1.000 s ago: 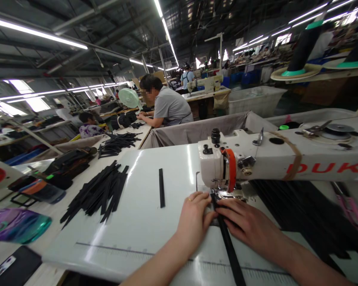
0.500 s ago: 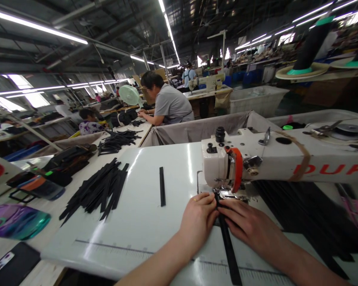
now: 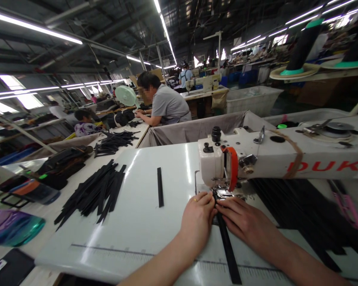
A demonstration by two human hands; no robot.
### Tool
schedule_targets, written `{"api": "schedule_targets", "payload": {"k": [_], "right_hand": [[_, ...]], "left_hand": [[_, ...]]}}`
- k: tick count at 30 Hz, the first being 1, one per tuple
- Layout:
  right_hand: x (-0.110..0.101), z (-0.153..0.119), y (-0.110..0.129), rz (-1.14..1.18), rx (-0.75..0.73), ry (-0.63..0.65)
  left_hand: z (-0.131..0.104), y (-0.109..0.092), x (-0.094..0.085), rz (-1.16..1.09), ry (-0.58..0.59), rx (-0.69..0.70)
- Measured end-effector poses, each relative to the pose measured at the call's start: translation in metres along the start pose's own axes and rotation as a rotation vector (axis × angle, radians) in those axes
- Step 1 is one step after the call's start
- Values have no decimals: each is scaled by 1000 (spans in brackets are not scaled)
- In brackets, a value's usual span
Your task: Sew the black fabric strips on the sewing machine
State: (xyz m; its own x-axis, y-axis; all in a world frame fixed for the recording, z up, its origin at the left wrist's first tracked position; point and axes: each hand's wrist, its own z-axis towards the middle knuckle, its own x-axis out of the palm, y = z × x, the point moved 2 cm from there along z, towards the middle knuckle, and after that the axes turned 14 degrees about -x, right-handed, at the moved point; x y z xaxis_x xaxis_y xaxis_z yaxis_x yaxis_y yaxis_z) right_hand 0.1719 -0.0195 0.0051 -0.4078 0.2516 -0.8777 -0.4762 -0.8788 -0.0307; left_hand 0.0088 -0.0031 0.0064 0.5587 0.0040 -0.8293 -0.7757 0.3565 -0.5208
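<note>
A long black strip point(image 3: 227, 248) runs from under the needle area of the white sewing machine point(image 3: 265, 153) toward me across the pale table. My left hand point(image 3: 197, 216) pinches its upper left edge beside the presser foot. On the other side, my right hand point(image 3: 244, 218) presses its fingertips on the strip, close to the metal foot. One short black strip point(image 3: 160, 186) lies alone left of my hands. Further left is a pile of black strips point(image 3: 89, 192). More long black strips point(image 3: 304, 214) lie under the machine arm at the right.
At the left stand a purple and teal bottle point(image 3: 16, 228), a clear container point(image 3: 37, 190) and a phone point(image 3: 10, 268). Pink-handled scissors point(image 3: 347, 206) lie at the right. Beyond the table, a person in grey point(image 3: 170, 103) bends over another bench near a green fan point(image 3: 125, 96).
The whole view has shifted slightly, with things appearing a little further left. Both hands stay on the strip at the foot, with hardly any other movement.
</note>
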Motion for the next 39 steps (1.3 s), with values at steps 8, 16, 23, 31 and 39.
{"api": "schedule_targets", "payload": {"k": [8,16,23,31,39], "right_hand": [[-4,0,-4,64,48,-45],[-17,1,0,256,71,-64],[-20,2,1,319,27,-62],[-15,2,-6,221,65,-71],[-5,3,-12,42,93,-64]], "left_hand": [[4,-2,2,-21,-73,-36],[2,-4,-1,-55,-58,-31],[1,-4,-2,-32,-44,-42],[1,-4,-2,-34,-47,-32],[2,-7,-3,-52,-40,-23]]}}
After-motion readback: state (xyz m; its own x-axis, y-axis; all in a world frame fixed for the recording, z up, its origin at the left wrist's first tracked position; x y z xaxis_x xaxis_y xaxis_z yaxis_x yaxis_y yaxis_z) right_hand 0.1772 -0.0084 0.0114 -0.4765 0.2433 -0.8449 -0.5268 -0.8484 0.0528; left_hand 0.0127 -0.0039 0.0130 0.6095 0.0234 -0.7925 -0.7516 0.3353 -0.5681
